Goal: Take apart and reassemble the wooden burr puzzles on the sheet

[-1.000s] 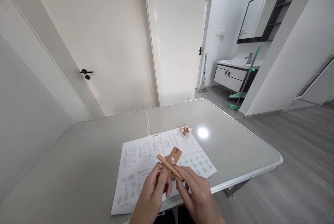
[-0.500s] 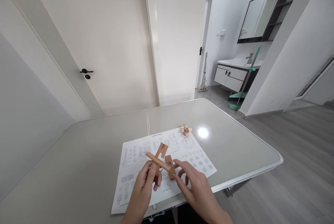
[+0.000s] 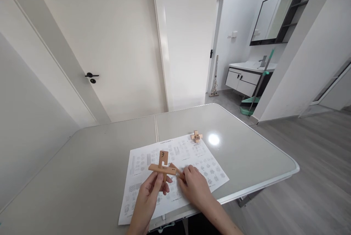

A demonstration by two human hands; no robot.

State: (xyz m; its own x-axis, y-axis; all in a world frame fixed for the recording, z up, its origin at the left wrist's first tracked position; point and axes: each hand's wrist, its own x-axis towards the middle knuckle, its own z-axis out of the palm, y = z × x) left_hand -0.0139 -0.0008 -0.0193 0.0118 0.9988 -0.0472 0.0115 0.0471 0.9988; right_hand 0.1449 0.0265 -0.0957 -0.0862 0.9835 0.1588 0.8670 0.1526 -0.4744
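Note:
My left hand pinches a cross of two wooden puzzle bars, held up above the printed instruction sheet; one bar stands upright with a dark mark, the other lies across it. My right hand rests on the sheet just right of the cross, fingers curled over a third wooden piece lying on the paper. A small assembled wooden puzzle sits at the sheet's far right corner.
The sheet lies on a grey table with rounded edge at right. Behind stand a white door with black handle and a doorway to a bathroom with vanity and a green dustpan.
My left hand carried the crossed bars leftward and turned them upright. My right hand let go of them and came down onto the third piece on the sheet.

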